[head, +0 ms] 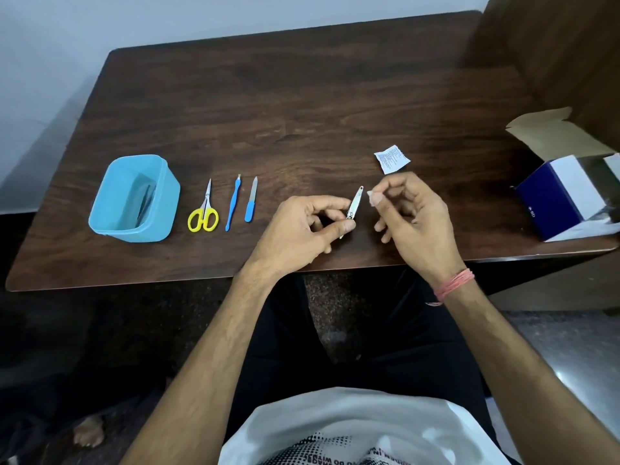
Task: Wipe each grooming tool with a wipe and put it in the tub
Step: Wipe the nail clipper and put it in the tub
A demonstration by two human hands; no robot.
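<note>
The clipper (355, 203) is sitting in the left hand (302, 229), pinched at its lower end between thumb and forefinger and tilting up and away above the table's (302, 95) near edge. The right hand (416, 216) is hovering just beside the clipper's tip, its thumb and forefinger closing on a tiny pale scrap, seemingly a wipe (370, 195), though it is too small to be sure; the other fingers are hanging loosely curled. Behind that hand a torn white sachet (392, 158) is lying flat. Toward the left edge, scissors (204, 209), a blue pick (233, 203) and a file (251, 200) are lying in a row, apparently awaiting wiping, and beyond them the tub (134, 199) is standing, already holding something slim and dark. An open box (567, 193) is resting at the right edge. The likeliest trouble looks like the grip: the clipper is being held only by its end, so rubbing hard could twist it loose and send it off the near edge into the lap. The wipe, being so small, could slip out or miss part of the metal. Reaching for the tub could also nudge the row.
</note>
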